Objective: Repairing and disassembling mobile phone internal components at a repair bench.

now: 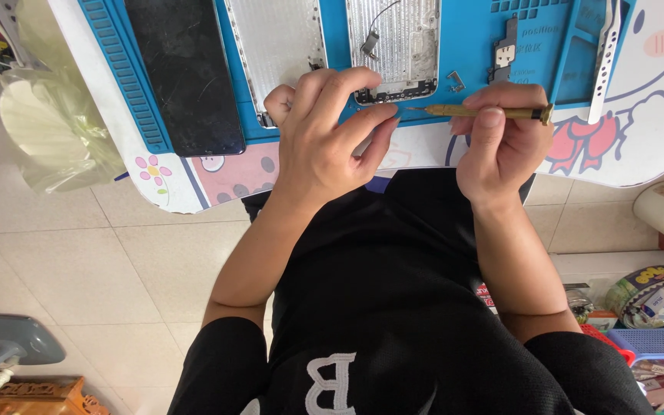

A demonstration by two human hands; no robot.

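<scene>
The right hand (501, 142) gripped a slim brass-coloured screwdriver (486, 112) between thumb and fingers, held level with its tip pointing toward the left hand (324, 134). The left hand was curled, fingertips pinched together near that tip (whether anything small sat between them could not be told), just below an opened phone shell (393, 46) on the blue work mat (547, 46). A dark phone screen (186, 73) lay well to the left.

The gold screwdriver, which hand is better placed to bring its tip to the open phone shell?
Right, probably. The right hand already grips the gold screwdriver, tip pointing toward the left hand, which is curled just below the open phone shell.
</scene>
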